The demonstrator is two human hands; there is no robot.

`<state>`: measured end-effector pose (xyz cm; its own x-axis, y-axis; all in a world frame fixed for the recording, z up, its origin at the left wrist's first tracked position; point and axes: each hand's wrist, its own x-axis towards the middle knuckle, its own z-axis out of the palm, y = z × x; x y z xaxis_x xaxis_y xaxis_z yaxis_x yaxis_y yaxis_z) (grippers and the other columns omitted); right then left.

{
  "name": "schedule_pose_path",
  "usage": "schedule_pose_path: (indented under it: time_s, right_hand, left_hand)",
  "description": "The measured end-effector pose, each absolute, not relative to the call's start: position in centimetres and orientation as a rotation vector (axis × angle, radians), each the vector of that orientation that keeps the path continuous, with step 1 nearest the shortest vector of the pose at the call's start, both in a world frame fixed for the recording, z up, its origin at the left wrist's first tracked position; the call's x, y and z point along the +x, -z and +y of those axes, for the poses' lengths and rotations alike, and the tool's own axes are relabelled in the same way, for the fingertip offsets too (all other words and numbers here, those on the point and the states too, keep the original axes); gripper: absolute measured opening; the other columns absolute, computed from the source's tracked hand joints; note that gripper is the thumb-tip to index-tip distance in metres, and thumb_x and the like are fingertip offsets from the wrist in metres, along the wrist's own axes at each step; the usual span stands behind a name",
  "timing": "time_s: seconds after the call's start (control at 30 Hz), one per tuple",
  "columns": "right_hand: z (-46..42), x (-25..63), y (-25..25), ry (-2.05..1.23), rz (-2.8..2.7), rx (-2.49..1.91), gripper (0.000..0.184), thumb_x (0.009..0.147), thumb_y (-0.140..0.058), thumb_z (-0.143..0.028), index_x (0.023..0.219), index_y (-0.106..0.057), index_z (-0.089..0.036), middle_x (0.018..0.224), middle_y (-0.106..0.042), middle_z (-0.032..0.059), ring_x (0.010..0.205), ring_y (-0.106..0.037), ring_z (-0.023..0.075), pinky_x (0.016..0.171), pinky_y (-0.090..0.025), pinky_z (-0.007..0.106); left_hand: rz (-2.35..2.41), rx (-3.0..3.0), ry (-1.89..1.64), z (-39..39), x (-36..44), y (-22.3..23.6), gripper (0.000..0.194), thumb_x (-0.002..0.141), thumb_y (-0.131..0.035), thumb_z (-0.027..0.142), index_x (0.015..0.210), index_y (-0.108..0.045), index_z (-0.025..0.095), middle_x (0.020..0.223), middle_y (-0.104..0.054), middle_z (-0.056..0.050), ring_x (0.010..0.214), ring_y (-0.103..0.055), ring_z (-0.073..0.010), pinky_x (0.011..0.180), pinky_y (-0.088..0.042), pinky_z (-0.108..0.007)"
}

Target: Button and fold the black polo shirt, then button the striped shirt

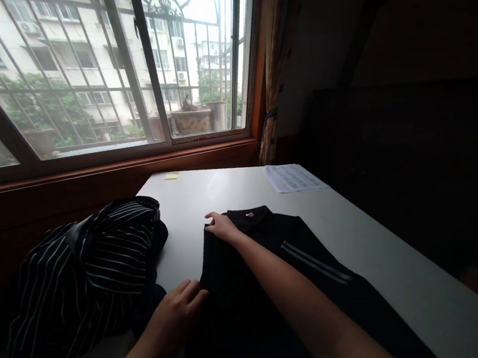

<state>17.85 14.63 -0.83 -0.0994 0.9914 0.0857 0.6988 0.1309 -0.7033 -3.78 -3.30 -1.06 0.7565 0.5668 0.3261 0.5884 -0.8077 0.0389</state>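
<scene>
A black shirt (pixel 240 330) with a collar and two pale stripes on one sleeve lies spread over the white table (pixel 218 190). My left hand (pixel 178 305) pinches the shirt's left edge, thumb and fingers together at the cloth. Farther up, my right hand (pixel 221 226) grips the same side near the shoulder, beside the collar. My right forearm crosses over the shirt and covers part of its middle. The lower end of the shirt runs out of view.
A heap of black clothing with white stripes (pixel 113 258) sits on the table at left. Printed sheets of paper (pixel 295 177) lie at the far right corner, and a yellow note (pixel 171 176) near the back edge. Behind stand a barred window (pixel 95 74) and a tied curtain (pixel 272 93).
</scene>
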Motion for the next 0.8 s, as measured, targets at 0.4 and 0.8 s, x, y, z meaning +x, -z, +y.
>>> schedule_pose_path:
  time_s: [0.4,0.8]
  right_hand:
    - [12.1,18.4,-0.2,-0.245,-1.965,-1.543,0.022,0.094,-0.053,-0.021,0.113,-0.064,-0.02,0.113,-0.062,0.0091,0.103,-0.059,0.02,0.095,-0.044,0.031]
    - [7.3,18.5,1.2,-0.165,-2.446,-1.289,0.045,0.096,-0.05,-0.031,0.134,-0.056,-0.007,0.145,-0.051,0.0176,0.138,-0.042,0.0266,0.117,-0.03,0.037]
  left_hand:
    - [-0.721,-2.962,0.594,-4.5,-2.5,-0.2,0.033,0.095,-0.051,0.012,0.127,-0.057,0.019,0.134,-0.058,-0.009,0.128,-0.051,-0.0252,0.106,-0.05,-0.044]
    - [-0.639,-3.117,0.374,-5.2,-2.2,-0.5,0.058,0.093,-0.058,0.025,0.148,-0.04,0.023,0.151,-0.045,-0.011,0.138,-0.045,-0.0278,0.113,-0.043,-0.048]
